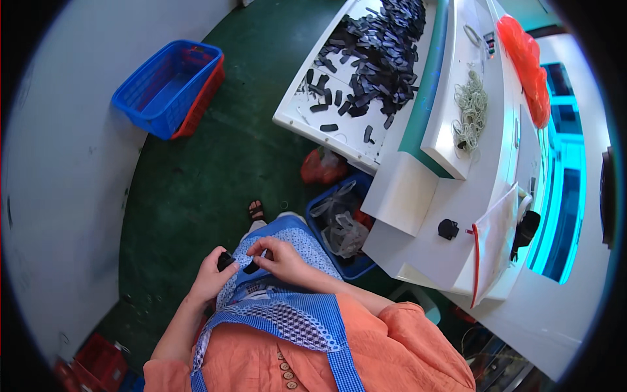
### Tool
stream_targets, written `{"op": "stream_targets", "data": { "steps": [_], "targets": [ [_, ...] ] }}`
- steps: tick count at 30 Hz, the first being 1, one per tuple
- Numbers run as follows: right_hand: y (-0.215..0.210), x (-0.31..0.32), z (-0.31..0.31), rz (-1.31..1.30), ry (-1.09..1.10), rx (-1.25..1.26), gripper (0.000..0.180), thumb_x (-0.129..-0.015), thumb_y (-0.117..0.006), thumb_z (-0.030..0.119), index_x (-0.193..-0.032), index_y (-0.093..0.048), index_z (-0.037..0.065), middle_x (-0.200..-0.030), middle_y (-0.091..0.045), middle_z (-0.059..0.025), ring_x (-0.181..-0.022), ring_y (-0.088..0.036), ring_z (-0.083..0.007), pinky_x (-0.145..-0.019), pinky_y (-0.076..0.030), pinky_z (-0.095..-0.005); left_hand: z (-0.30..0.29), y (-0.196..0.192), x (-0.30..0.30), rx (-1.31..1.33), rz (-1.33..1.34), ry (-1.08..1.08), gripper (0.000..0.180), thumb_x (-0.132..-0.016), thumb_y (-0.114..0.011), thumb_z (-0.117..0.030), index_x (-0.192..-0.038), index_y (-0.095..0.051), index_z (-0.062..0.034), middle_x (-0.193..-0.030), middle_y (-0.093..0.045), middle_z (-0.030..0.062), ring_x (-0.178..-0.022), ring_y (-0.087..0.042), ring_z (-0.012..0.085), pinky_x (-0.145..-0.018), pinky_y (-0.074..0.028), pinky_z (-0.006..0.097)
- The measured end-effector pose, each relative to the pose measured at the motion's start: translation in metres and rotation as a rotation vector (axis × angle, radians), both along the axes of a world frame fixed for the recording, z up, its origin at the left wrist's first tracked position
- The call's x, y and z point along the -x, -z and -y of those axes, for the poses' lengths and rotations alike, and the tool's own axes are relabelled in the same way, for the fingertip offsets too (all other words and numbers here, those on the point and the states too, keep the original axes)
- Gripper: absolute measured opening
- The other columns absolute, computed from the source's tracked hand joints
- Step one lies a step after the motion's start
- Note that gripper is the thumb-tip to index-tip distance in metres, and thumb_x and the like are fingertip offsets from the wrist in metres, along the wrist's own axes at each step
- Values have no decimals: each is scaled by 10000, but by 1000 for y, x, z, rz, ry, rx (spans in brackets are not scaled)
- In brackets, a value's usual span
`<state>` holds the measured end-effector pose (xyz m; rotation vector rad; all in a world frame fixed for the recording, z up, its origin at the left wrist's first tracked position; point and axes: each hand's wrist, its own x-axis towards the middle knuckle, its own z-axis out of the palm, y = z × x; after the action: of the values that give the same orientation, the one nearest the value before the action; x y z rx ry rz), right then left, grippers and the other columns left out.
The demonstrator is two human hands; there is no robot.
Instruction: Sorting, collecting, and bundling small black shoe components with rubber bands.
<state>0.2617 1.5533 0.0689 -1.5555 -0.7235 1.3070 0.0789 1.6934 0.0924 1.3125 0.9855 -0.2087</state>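
Close in front of my apron, my left hand (210, 276) is closed on a small black piece (225, 261), dark and rounded where it shows between the thumb and fingers. Beside it, my right hand (282, 260) pinches another small black piece (251, 267) with its fingertips. The hands are near each other but apart. Many similar short black strips (385, 65) lie heaped on the white-topped table (295, 112) ahead and to the right, with several loose ones at its near end. What the strips are made of cannot be told.
Stacked blue and red plastic baskets (166, 85) stand on the green floor by the left wall. A blue bin (356, 269) with clear bags sits by my right leg. Right are a tangle of pale cord (471, 108), a red bag (526, 65) and a white zip pouch (494, 235).
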Motion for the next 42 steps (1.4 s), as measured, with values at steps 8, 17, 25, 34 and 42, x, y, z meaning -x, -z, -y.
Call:
{"op": "stream_targets", "data": {
  "steps": [8,17,25,34,42],
  "targets": [
    [10,-111,-108,-89,271,107,138,-876,-672,45,-1012,-691,35,-853,-667,-50,-655,-608,-102,-603,-516,-271,-129,4,-151,-57,-4,284,257,-839,-753,-115,-1001,-561,-61,-847,-522,-21,-772,-485,74,-686,-433,255],
    [35,-232,-217,-477,497,-42,146,-928,-662,62,-1071,-661,36,-868,-659,2,-709,-585,-48,-593,-460,-218,-258,7,-332,-45,-58,591,160,-837,-768,-103,-911,-654,-18,-754,-570,-39,-703,-495,46,-617,-423,247],
    [49,-310,-255,-345,692,76,155,-897,-684,49,-1051,-686,33,-855,-676,9,-662,-549,-35,-608,-465,-219,-319,37,-461,112,-34,956,194,-883,-754,-203,-938,-678,-34,-737,-607,7,-700,-551,89,-644,-458,284],
    [56,-397,-360,-570,1052,-19,180,-929,-674,61,-1108,-661,38,-913,-684,-3,-703,-581,-45,-637,-479,-217,-428,71,-614,303,-113,1248,139,-922,-719,-151,-947,-675,-21,-785,-670,0,-756,-616,77,-685,-505,269],
    [78,-452,-448,-615,1173,153,197,-972,-623,93,-1160,-649,40,-976,-696,-33,-793,-624,-84,-693,-503,-231,-540,50,-686,96,-146,1276,189,-901,-731,-209,-873,-675,-30,-690,-607,6,-657,-545,87,-609,-455,282]
  ]
}}
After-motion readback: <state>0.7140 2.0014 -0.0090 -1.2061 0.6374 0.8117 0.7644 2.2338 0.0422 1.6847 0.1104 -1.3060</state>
